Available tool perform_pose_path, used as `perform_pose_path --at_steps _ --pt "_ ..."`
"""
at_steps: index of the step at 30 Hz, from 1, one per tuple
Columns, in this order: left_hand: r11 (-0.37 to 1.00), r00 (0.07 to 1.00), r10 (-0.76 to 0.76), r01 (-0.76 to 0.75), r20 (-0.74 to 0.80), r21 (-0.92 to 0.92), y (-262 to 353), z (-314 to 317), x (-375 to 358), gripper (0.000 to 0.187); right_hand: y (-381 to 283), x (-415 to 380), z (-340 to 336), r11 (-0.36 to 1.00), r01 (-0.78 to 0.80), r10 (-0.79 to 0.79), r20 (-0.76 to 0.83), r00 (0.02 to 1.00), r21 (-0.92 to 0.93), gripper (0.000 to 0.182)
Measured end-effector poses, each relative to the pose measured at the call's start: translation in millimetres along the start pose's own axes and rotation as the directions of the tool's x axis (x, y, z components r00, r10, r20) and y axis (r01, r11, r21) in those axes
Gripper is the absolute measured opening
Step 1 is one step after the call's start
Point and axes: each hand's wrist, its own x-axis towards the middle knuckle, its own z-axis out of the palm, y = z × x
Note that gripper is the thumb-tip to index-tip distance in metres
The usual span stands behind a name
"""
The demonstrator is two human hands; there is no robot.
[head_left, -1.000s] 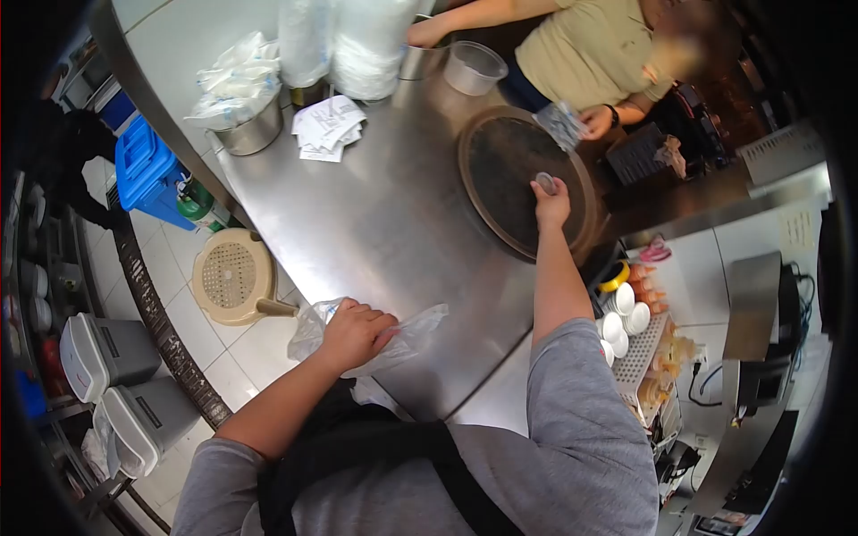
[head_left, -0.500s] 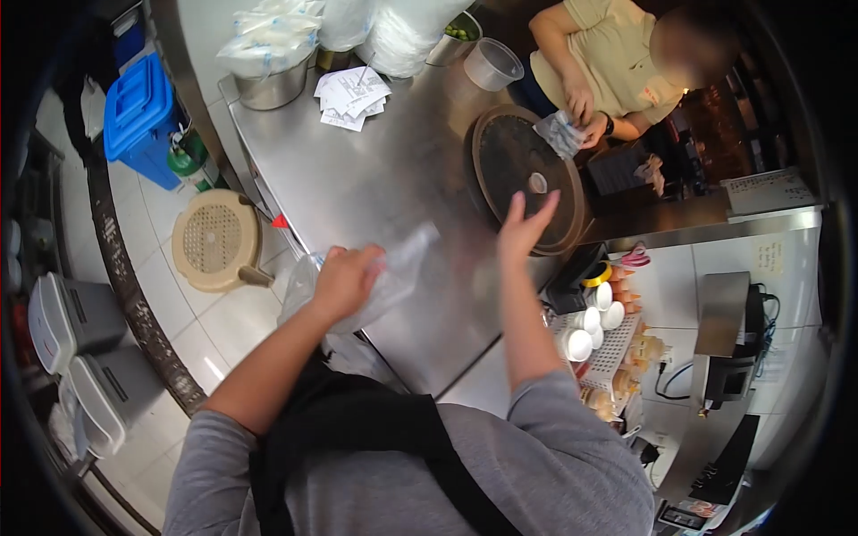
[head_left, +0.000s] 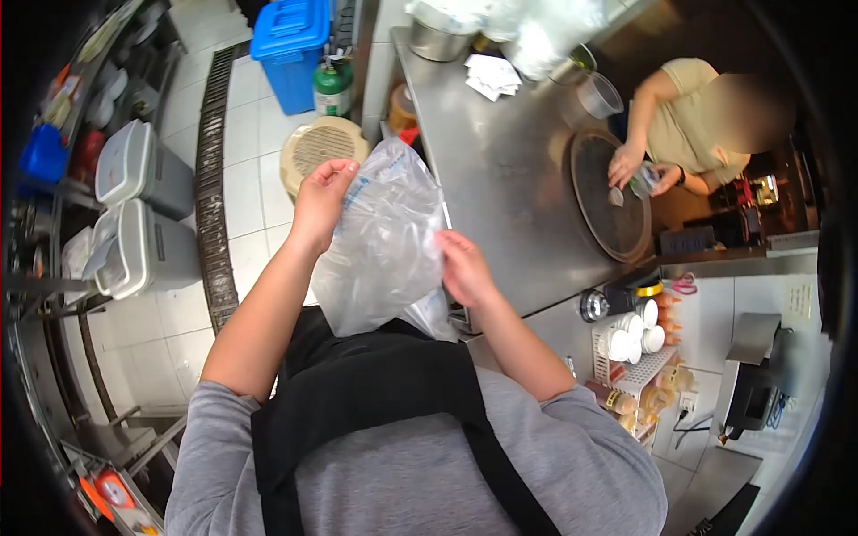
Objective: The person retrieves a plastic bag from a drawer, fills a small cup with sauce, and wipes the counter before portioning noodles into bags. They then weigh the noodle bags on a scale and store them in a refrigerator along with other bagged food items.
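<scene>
"Left hand (head_left: pixel 323 204) first: how does it hold?"

"Thumb and fingers pinch the upper left edge of a clear plastic bag (head_left: pixel 380 250)."

"And the right hand (head_left: pixel 465 271)?"

"Its fingertips meet the bag's right edge. Whether they pinch the film or only touch it, I cannot tell."

"So the bag is between the two?"

"Yes, spread between them and reaching down nearer the body, by the black apron (head_left: pixel 384 384). Blue print shows just beside the left fingertips."

"What lies around?"

"Just beyond the left hand, a beige stool (head_left: pixel 313 147); past that, a blue bin (head_left: pixel 290 58). Beyond the right hand is a steel counter (head_left: pixel 505 196), with a round dark tray (head_left: pixel 612 223) well apart from the fingers."

"Someone's behind the tray?"

"A co-worker (head_left: pixel 684 116), holding a small clear packet (head_left: pixel 642 183)."
</scene>
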Motion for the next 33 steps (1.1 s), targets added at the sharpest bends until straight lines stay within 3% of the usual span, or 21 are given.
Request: perform_pose_path --at_steps 7,9,10,12,14,15,16,18,19,20,21,22,23,25,26,27,28,29,31,32,33 --pt "0.985 0.995 -0.003 -0.015 0.101 0.172 34 -63 22 0.028 -45 14 24 0.988 0.091 -0.091 -0.005 0.996 0.128 0.013" --pt "0.925 0.955 0.296 -0.287 -0.001 0.247 27 -73 24 0.055 -55 23 32 0.976 0.134 -0.132 -0.023 0.991 0.171 0.013" --pt "0.919 0.966 0.254 -0.228 -0.042 0.322 14 -86 28 0.081 -59 29 36 0.973 0.146 -0.143 -0.030 0.989 0.181 0.014" --pt "0.985 0.992 -0.027 0.048 -0.125 0.166 -15 -103 28 0.089 -61 46 50 0.967 0.158 -0.146 -0.073 0.987 0.200 0.016" --pt "0.854 0.841 -0.447 0.502 0.303 -0.134 -37 -126 28 0.090 -57 68 62 0.963 0.159 -0.142 -0.094 0.985 0.217 0.018" --pt "0.791 0.793 -0.463 0.572 0.397 -0.218 -13 -120 15 0.074 -52 78 67 0.969 0.138 -0.121 -0.094 0.988 0.206 0.019" --pt "0.798 0.838 -0.418 0.524 0.352 -0.298 -45 -133 27 0.052 -44 91 74 0.974 0.114 -0.099 -0.085 0.992 0.197 0.021" --pt "0.861 0.939 -0.303 0.343 0.161 -0.376 -49 -145 44 0.038 -24 122 85 0.987 0.095 -0.083 -0.095 0.992 0.130 0.026" --pt "0.872 0.954 -0.277 0.301 0.118 -0.385 -43 -156 53 0.038 -16 132 106 0.959 0.186 -0.239 -0.256 0.937 -0.214 0.029" --pt "0.995 0.994 -0.056 0.048 -0.091 -0.091 -37 -166 62 0.037 -9 140 128 0.814 0.212 -0.442 -0.340 0.830 -0.540 0.031" --pt "0.955 0.952 0.210 -0.151 -0.223 0.254 -29 -177 69 0.036 2 152 139 0.513 0.294 -0.726 -0.224 0.651 -0.807 0.035" --pt "0.890 0.955 0.259 -0.177 -0.147 0.421 -14 -187 68 0.042 11 160 164 0.423 0.411 -0.779 -0.093 0.620 -0.808 0.037" --pt "0.793 0.956 0.286 -0.200 -0.061 0.576 5 -194 63 0.047 24 167 193 0.597 0.479 -0.643 -0.027 0.765 -0.643 0.038" --pt "0.721 0.869 0.414 -0.495 0.271 0.485 27 -197 51 0.063 40 156 265 0.832 0.362 -0.315 0.179 0.932 -0.421 0.032" --pt "0.714 0.869 0.420 -0.494 0.261 0.496 23 -208 54 0.063 38 164 283 0.896 0.239 -0.199 0.144 0.969 -0.374 0.028" --pt "0.859 0.905 0.344 -0.411 0.250 0.305 15 -220 64 0.068 35 175 298 0.938 0.111 -0.077 0.116 0.990 -0.327 0.024" --pt "0.948 0.928 0.271 -0.303 0.257 0.094 24 -227 74 0.074 33 195 298 0.972 0.108 -0.096 0.066 0.993 -0.211 0.020" --pt "0.944 0.926 0.284 -0.316 0.247 0.099 34 -241 85 0.074 31 218 292 0.990 0.110 -0.109 0.013 0.994 -0.090 0.017" --pt "0.841 0.993 0.042 -0.095 0.110 0.533 84 -273 98 0.075 21 231 297 0.998 0.007 0.000 0.112 0.994 -0.056 0.015" --pt "0.686 0.975 0.206 -0.206 0.085 0.697 83 -286 112 0.062 11 228 307 0.989 -0.095 0.113 0.167 0.979 -0.115 0.015" --pt "0.685 0.972 0.224 -0.209 0.072 0.697 53 -312 142 0.062 7 221 322 0.959 -0.193 0.258 0.356 0.898 -0.206 0.016"
